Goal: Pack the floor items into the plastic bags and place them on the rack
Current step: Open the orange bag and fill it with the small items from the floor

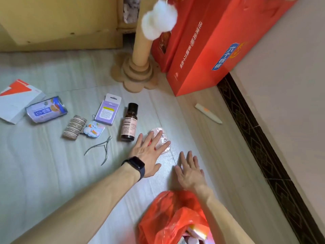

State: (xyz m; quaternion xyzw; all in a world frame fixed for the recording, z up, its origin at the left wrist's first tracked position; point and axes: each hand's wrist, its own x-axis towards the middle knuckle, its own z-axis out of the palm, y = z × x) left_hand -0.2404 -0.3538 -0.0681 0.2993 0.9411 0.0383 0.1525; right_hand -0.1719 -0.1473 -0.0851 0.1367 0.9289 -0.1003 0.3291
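Two hands, both flat with fingers spread, grip nothing: left hand (149, 153) over one small pink patterned packet (162, 138) beside one brown glass bottle (129, 122), right hand (190, 171) over the pale floor (52, 173) near one crumpled red plastic bag (172, 217).

The floor (52, 182) is pale grey-green board with a faint wood grain, and soft, even light leaves a mild sheen on it near the middle. Along the right runs an off-white wall (290, 85), edged at the bottom by a dark skirting (255, 138) with a diamond pattern. A yellowish wooden cabinet (61, 20) fills the top left corner. Beside it stands a cardboard post (140, 55) on a flower-shaped base, with white pom-poms (158, 20) hanging in front. Two red boxes (211, 50) stand close to the wall.
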